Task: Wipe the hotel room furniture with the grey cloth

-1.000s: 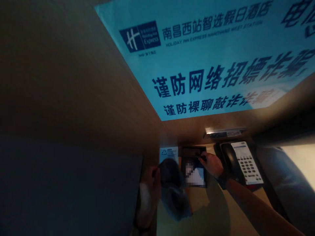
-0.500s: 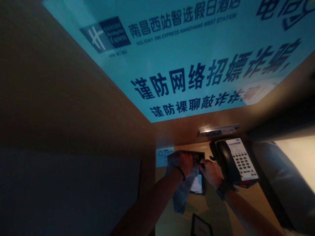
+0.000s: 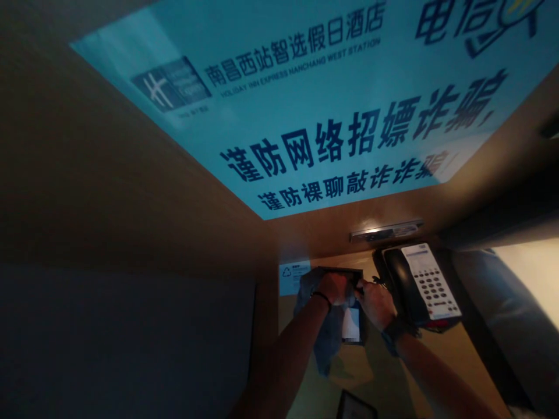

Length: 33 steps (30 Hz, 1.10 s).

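My left hand [image 3: 334,288] presses a grey cloth [image 3: 327,343] against the top of a small dark-framed stand [image 3: 354,326] that holds a white card. The cloth hangs down below the hand. My right hand [image 3: 375,304] grips the right side of the same stand. Both hands are over a light wooden desk [image 3: 371,372], close to the back wall.
A desk phone [image 3: 421,288] with a black handset sits right of the stand. A small white recycling sign [image 3: 290,276] stands at its left. A lit socket strip [image 3: 386,231] is on the wall. Another dark frame [image 3: 356,405] lies near the bottom. A large blue screen [image 3: 305,99] fills the wall above.
My left hand has come forward from the left and laid the cloth over the top of the stand. My right hand has stayed on the stand. The view has tilted up slightly.
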Each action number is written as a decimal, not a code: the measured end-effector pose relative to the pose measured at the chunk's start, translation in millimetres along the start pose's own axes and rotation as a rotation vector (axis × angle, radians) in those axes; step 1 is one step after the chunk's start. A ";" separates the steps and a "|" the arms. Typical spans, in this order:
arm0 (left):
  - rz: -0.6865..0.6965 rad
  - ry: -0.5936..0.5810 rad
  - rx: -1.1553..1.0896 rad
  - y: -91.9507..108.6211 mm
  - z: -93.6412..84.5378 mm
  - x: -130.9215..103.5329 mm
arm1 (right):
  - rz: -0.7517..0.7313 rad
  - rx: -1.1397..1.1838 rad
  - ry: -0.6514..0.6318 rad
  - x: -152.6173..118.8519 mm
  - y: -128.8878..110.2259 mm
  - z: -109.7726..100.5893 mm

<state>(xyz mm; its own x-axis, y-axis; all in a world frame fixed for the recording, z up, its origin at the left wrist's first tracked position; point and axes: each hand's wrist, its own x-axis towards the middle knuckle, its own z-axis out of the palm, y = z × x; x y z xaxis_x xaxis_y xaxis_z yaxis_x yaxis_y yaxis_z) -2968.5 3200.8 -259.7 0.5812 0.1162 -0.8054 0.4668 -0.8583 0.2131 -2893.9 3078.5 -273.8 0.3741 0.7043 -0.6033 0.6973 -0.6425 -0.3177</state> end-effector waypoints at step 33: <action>-0.027 0.121 -0.405 -1.2 -7.1 6.2 | 0.001 -0.019 -0.068 5.2 4.2 2.0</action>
<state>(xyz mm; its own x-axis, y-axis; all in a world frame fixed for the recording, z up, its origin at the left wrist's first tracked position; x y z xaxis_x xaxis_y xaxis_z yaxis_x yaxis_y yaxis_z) -2960.7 3206.1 -261.0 0.6278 0.2148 -0.7481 0.6932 -0.5914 0.4120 -2890.2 3078.9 -279.8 0.3332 0.6813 -0.6518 0.7085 -0.6370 -0.3036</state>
